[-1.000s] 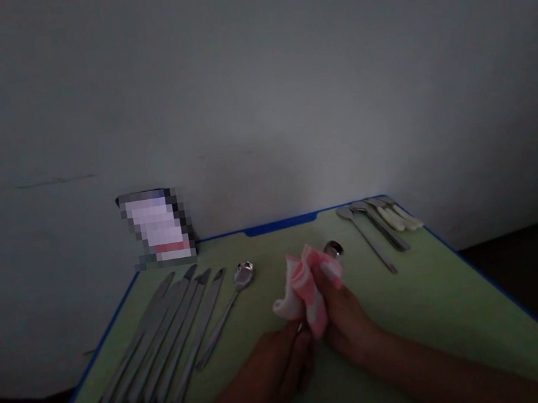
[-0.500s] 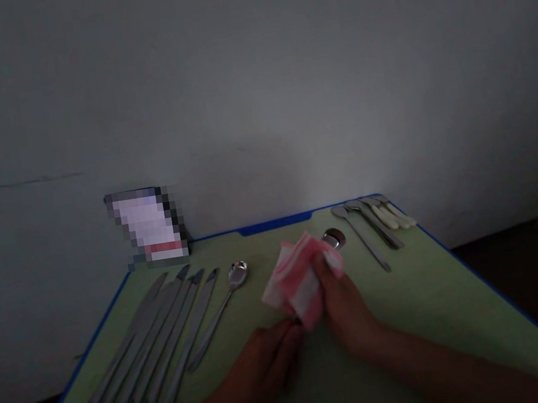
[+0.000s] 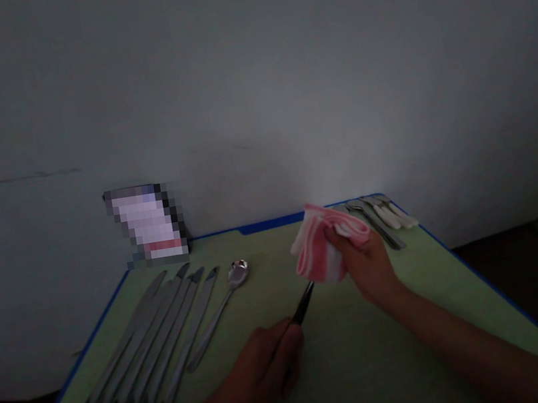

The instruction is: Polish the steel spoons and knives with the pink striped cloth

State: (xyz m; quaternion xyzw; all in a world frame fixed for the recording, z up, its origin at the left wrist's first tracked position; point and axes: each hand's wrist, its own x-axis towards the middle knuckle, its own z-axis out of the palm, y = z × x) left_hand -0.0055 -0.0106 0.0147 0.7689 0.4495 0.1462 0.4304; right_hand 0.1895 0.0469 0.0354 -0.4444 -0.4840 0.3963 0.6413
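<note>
The green table (image 3: 418, 320) in front of you carries a fanned row of knives (image 3: 158, 339) on the left, laid parallel so each stays separate. Your right hand (image 3: 373, 270) is closed around a pink-and-white cloth (image 3: 329, 246), bunched over the far end of a slim utensil (image 3: 304, 302). Your left hand (image 3: 268, 370) pinches its near end, holding it just above the table. In this dim light it's probably a spoon. A lone spoon (image 3: 223, 302) lies beside the knives.

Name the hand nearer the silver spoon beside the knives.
Left. The left hand, gripping a dark utensil handle, sits just right of the silver spoon; the right hand is farther right, holding a pink-and-white cloth.
</note>
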